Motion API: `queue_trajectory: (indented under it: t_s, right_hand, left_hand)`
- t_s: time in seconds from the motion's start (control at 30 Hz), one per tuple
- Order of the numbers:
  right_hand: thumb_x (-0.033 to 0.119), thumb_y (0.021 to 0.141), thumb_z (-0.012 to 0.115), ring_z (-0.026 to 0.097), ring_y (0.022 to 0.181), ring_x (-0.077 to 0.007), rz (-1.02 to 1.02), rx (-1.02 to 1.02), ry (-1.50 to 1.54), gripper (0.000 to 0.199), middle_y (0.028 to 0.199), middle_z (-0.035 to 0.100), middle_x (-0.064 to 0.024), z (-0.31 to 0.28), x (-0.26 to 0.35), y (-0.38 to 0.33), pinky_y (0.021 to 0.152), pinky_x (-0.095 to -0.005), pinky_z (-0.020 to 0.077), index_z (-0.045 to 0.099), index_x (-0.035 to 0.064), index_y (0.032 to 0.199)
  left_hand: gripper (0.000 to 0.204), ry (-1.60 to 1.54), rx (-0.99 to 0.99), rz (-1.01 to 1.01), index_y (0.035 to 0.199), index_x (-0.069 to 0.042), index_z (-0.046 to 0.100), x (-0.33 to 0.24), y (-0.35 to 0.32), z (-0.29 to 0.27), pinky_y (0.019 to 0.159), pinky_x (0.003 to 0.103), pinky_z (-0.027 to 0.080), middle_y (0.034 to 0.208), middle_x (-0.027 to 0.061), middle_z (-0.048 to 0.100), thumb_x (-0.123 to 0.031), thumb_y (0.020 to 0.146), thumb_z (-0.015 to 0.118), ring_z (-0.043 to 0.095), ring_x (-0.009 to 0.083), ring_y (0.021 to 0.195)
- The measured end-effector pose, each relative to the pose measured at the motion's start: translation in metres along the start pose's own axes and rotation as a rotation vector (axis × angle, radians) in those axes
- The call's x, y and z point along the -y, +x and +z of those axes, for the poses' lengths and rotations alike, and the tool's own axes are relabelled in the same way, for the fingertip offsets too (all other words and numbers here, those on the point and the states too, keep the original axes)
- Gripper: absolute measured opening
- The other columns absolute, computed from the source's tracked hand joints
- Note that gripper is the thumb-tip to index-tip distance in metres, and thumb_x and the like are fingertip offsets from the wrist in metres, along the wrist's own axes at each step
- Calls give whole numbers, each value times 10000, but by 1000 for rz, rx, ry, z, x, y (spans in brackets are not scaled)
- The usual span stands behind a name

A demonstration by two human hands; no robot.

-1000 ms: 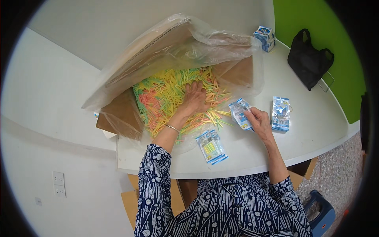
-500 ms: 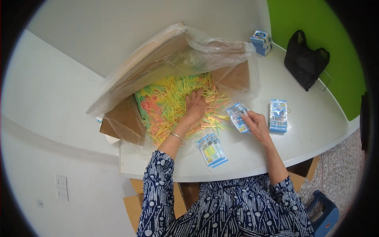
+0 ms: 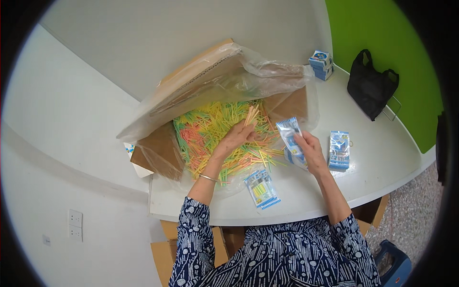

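Observation:
My left hand (image 3: 234, 137) is closed around a small bunch of thin peach-coloured sticks (image 3: 251, 115), their ends pointing up and away. Beneath it lies a large heap of thin yellow, green, pink and orange sticks (image 3: 205, 124) in an open cardboard box lined with clear plastic. My right hand (image 3: 311, 152) pinches a blue-and-white packet (image 3: 288, 130), tilted to the right of the heap. Another blue-and-white packet (image 3: 295, 159) shows partly below it; whether that hand also touches it I cannot tell. Nearer me, a packet with yellow-green sticks inside (image 3: 262, 189) lies flat on the table.
Right of my right hand lies a stack of blue-and-white packets (image 3: 339, 149) beside a rubber band (image 3: 351, 143). Small blue-and-white boxes (image 3: 321, 64) stand at the back, near a black bag (image 3: 373, 83). The box's raised flap (image 3: 196, 79) rises behind the heap.
My left hand has come up from the heap with a bunch of peach-coloured sticks. My right hand has tilted its packet upright, and a second packet shows below it. The view has shifted slightly.

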State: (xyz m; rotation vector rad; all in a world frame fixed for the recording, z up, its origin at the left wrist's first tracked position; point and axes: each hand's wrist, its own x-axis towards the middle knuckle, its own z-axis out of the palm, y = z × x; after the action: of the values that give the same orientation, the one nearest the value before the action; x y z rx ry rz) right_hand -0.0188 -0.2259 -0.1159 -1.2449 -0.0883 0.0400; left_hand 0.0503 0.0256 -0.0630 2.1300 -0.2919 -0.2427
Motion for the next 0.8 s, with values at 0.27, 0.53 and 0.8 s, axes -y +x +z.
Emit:
queue_trajectory:
  t_s: [0.27,0.53,0.8]
  right_hand:
    - [241,923,576,565,774,-64,-9,111,326,259,923,630,5,48,-11,67,718,-215,452,603,28,1068]
    - [234,906,600,594,755,-90,218,226,380,261,919,644,-33,77,-16,78,666,-244,490,594,29,1067]
    - [242,900,601,560,657,-92,243,222,219,218,824,640,-23,79,-31,98,577,-257,461,627,47,992]
  left_hand:
    - [300,-632,386,-294,973,-44,556,12,-11,32,667,269,495,814,43,583,-342,935,555,577,111,740]
    - [249,-940,527,-299,1018,-46,540,30,-7,43,560,310,514,848,99,612,-276,928,572,607,160,657]
    - [224,-993,524,-364,1020,-18,574,34,14,35,648,343,524,880,149,619,-171,873,643,624,247,757]
